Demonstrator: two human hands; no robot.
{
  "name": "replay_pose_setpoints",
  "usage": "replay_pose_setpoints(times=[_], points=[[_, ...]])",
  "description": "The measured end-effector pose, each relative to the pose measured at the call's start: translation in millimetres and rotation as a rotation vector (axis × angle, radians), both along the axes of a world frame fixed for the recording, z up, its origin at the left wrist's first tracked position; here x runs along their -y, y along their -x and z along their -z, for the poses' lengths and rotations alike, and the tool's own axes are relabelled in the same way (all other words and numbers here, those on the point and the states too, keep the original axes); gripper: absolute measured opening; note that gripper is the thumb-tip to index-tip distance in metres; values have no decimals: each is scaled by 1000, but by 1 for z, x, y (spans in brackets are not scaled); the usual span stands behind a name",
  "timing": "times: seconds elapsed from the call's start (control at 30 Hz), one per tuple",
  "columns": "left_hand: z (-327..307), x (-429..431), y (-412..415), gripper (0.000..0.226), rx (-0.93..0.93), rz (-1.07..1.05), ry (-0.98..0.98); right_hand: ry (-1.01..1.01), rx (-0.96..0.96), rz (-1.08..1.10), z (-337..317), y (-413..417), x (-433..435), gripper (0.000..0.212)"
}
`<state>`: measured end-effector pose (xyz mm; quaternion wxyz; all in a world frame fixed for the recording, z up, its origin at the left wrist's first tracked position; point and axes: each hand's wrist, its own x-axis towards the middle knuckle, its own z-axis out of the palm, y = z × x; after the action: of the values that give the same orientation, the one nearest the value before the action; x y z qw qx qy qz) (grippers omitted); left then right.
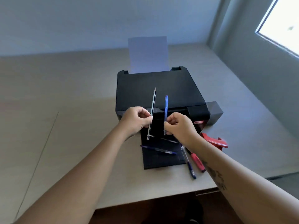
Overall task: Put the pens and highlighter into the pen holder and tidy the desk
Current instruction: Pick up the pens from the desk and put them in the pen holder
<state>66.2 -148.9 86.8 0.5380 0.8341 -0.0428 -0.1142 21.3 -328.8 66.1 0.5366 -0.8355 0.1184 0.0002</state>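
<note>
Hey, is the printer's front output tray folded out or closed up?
Folded out: the flat black output tray extends from the black printer over the desk, with a clear blue-tipped pen lying on it.

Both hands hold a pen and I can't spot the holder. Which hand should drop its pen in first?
Right, probably. The grey box beside the printer, possibly the holder, sits on that side, nearer the right hand with its blue pen than the left hand.

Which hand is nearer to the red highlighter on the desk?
Right. The right hand is above the red highlighter, slightly left; the left hand is farther left.
</note>
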Motion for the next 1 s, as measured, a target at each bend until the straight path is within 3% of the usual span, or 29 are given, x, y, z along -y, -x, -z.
replay_pose_setpoints(times=[0.27, 0.5, 0.63, 0.8, 1.0], points=[[-41, 143, -53, 13, 133, 70, 81, 28, 123, 123, -51, -45, 155, 18], [-34, 261, -77, 14, 171, 42, -12, 6, 41, 107, -35, -83, 270, 10], [-18, 293, -85, 17, 160, 15, -95, 86, -16, 7, -12, -95, 298, 16], [2, 313, -90, 14, 83, 12, -347, 81, -67, -103, 10, -105, 306, 3], [17, 330, -92, 15, 8, 102, -546, 148, -179, -177, 33, -113, 303, 13]])
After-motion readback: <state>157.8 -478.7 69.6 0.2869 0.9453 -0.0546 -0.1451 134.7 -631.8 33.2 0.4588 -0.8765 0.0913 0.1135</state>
